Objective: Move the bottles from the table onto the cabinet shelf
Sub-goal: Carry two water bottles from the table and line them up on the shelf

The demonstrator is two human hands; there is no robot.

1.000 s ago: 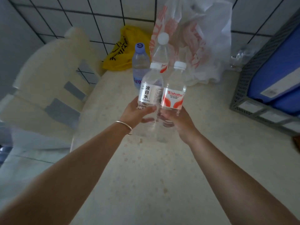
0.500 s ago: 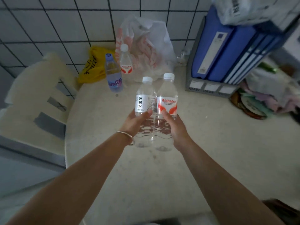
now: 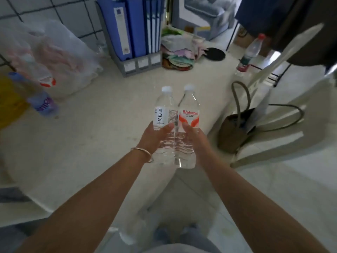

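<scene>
My left hand grips a clear water bottle with a white label, held upright above the table's near edge. My right hand grips a second clear bottle with a red and white label, pressed side by side against the first. Both have white caps. On the beige table at the far left stand a blurred purple-labelled bottle and a red-labelled bottle. A red-capped bottle stands at the table's far right. No cabinet shelf is in view.
A white plastic bag lies at the back left beside a yellow bag. Blue binders in a grey rack stand at the back, a pile of cloths next to them. A brown handbag sits on a white chair to the right.
The view has swung right, away from the wall. Both hands still hold the two bottles together, now over the table's near edge, with the chair and handbag come into view.
</scene>
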